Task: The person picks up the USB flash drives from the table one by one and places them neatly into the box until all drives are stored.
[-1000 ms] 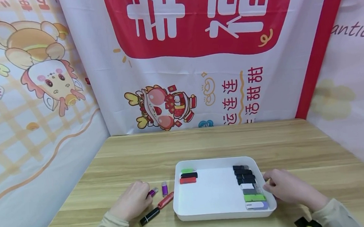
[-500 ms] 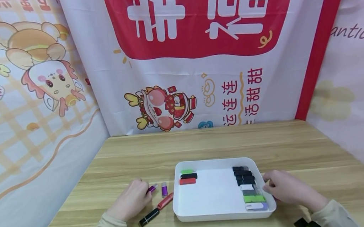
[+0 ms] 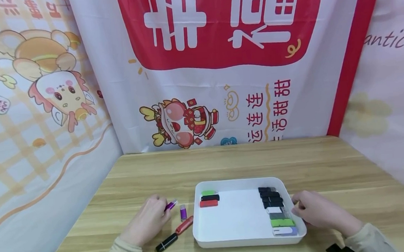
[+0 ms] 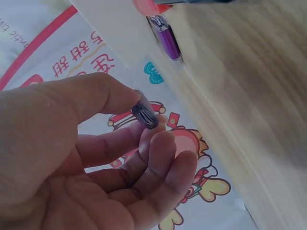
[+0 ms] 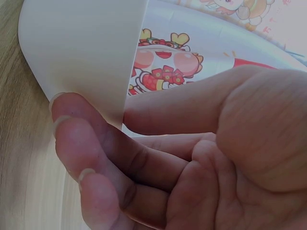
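Note:
My left hand (image 3: 149,221) pinches a purple USB flash drive (image 3: 171,204) between thumb and fingers, just above the table left of the white tray. In the left wrist view the connector end of this flash drive (image 4: 145,114) shows at the fingertips. A second purple flash drive (image 3: 183,213) lies beside it on the table. Closer to me are a red flash drive (image 3: 185,224) and a black one (image 3: 166,243), end to end. At the tray's (image 3: 250,242) right side, my right hand (image 3: 313,210) grips the wall, thumb inside and fingers outside.
Inside the tray, green, black (image 3: 210,198) and red (image 3: 208,203) flash drives lie at the left. A column of several black, white, grey, green and lilac drives (image 3: 282,222) runs along its right side. Printed cloths (image 3: 226,76) hang behind and beside the wooden table (image 3: 226,161).
My left hand has raised the purple flash drive slightly and moved it away from me. The right hand stays on the tray, and the head view has tilted up a little.

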### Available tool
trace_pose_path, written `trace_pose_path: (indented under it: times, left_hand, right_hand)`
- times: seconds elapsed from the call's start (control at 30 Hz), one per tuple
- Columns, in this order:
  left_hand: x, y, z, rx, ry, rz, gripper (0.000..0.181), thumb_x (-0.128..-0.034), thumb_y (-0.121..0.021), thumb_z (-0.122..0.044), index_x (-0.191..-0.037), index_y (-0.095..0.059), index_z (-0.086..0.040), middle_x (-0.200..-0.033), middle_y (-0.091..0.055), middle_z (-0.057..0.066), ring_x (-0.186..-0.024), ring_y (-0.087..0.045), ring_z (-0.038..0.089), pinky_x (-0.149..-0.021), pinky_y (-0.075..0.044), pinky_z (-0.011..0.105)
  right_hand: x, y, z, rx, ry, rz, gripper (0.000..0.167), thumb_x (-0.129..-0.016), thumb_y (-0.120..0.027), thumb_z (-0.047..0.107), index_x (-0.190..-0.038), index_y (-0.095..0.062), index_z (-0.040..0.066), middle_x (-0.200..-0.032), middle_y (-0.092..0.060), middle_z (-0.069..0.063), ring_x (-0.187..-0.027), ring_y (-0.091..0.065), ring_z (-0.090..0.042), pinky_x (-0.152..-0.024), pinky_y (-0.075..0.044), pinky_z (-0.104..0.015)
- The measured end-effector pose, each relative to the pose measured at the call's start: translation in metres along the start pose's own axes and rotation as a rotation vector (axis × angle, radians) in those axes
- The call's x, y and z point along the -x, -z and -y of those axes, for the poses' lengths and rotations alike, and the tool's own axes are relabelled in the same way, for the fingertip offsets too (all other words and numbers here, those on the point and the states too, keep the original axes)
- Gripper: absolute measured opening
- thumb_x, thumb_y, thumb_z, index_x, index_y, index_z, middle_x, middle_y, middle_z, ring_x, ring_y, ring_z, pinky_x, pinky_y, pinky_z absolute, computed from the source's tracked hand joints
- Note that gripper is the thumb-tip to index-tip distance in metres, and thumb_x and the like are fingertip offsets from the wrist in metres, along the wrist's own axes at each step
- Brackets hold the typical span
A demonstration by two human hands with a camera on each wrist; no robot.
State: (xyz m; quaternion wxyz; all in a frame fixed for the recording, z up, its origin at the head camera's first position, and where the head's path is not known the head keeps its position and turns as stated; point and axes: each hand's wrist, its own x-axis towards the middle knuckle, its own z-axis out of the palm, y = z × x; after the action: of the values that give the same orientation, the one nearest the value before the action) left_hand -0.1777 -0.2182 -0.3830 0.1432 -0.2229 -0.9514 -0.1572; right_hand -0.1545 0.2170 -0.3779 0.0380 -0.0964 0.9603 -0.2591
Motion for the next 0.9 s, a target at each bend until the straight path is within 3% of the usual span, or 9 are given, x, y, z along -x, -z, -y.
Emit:
trace_pose_path:
  times: [0.2,0.5,0.9]
  left_hand:
    - [-0.001,0.0,0.0,0.021,0.02,0.029,0.019,-0.0843,-0.07,-0.001,-0.072,-0.057,-0.008,-0.068,-0.044,0.0,-0.06,-0.042,0.012,-0.049,-0.042,0.024]
    - [-0.008,0.006,-0.004,0.018,-0.039,0.002,0.017,-0.0829,-0.07,0.0,-0.073,-0.058,-0.006,-0.068,-0.046,-0.001,-0.061,-0.043,0.012,-0.051,-0.043,0.025]
    - [-0.018,0.014,-0.022,-0.041,-0.071,0.082,0.006,-0.0883,-0.068,-0.005,-0.086,-0.062,-0.004,-0.076,-0.047,0.0,-0.067,-0.044,0.011,-0.058,-0.047,0.026]
  right_hand:
    - [-0.001,-0.003,-0.003,-0.015,-0.023,0.013,0.017,-0.088,-0.067,0.003,-0.104,-0.068,-0.004,-0.064,-0.054,-0.002,-0.054,-0.05,-0.018,-0.049,-0.041,-0.031]
    - [0.0,-0.003,-0.002,-0.001,0.012,-0.007,0.014,-0.087,-0.067,0.003,-0.1,-0.069,-0.002,-0.061,-0.053,-0.001,-0.052,-0.049,-0.017,-0.048,-0.04,-0.031]
    - [-0.001,0.0,0.001,-0.003,-0.026,-0.001,0.016,-0.088,-0.068,0.004,-0.102,-0.069,-0.002,-0.064,-0.055,-0.002,-0.054,-0.05,-0.017,-0.049,-0.041,-0.031]
